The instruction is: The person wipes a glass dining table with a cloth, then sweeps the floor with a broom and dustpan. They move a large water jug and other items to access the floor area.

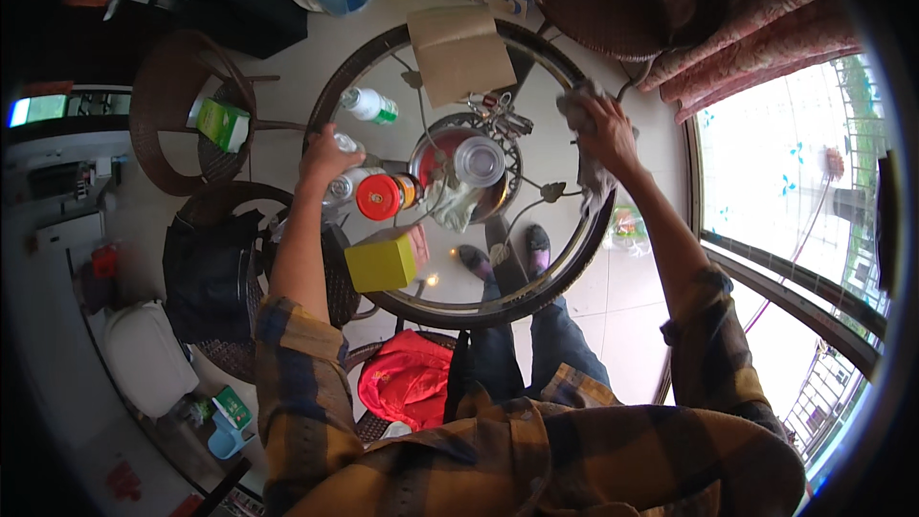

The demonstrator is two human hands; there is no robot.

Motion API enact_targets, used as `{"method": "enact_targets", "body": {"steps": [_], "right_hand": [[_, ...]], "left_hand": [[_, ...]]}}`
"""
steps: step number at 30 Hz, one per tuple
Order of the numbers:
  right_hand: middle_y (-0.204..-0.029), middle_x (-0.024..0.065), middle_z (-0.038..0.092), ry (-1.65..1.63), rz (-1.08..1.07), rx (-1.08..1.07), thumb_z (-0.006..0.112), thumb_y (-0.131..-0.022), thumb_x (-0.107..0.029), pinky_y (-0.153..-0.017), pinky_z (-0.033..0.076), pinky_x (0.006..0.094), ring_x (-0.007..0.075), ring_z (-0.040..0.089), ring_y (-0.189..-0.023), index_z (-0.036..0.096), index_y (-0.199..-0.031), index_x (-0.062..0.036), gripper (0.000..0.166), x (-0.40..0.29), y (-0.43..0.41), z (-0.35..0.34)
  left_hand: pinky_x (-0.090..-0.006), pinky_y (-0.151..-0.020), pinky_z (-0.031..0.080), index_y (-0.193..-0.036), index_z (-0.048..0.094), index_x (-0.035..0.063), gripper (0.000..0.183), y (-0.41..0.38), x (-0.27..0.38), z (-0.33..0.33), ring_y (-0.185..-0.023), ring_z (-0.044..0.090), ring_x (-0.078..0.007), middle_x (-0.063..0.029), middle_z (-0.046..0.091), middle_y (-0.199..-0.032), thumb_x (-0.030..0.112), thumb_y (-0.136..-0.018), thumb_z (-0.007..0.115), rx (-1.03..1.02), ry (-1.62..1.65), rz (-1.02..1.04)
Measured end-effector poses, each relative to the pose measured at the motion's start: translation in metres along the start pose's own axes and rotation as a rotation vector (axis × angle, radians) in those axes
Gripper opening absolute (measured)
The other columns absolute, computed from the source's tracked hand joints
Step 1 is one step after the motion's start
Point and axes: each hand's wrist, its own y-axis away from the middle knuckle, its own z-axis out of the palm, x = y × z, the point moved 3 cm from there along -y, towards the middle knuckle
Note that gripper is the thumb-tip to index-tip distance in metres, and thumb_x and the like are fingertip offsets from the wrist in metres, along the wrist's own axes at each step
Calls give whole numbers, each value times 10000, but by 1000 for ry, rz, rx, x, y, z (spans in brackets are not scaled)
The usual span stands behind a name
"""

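Observation:
My left hand [330, 156] is at the left rim of a round glass table [553, 230], with its fingers around a clear container [345, 143], partly hidden by the hand. Close by are another clear bottle [342, 189], a red-lidded jar [378, 197] and a white bottle with a green label [370, 105]. On the right rim, my right hand [610, 133] presses down on a crumpled grey cloth [596, 176], part of which hangs toward me.
A clear round container [479, 161], a pale crumpled cloth [452, 207], metal tools [506, 118], brown cardboard [459, 50] and a yellow box [380, 261] occupy the table. Wicker chairs [154, 115] surround it. A red garment [406, 380] lies on a nearer chair. A window [775, 158] is at right.

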Motion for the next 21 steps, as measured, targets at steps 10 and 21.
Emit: {"method": "enact_targets", "body": {"steps": [10,21], "right_hand": [[-1306,115,432,307,-4,-98,664,-686,-197,-860,391,485,323,448,-1124,458,-1276,-152,626,-46,144,57],[-829,98,674,-365,172,-528,693,-669,-225,-669,527,358,231,663,-761,684,-871,-98,239,-29,103,-1]], "left_hand": [[-401,-898,462,-1191,434,-21,733,6,-24,-36,-1066,559,-370,-224,506,-1191,297,-636,793,192,114,28],[-431,-943,456,-1309,407,95,731,253,22,-114,-1174,481,-345,-172,377,-1292,62,-671,762,307,216,-44]]}}
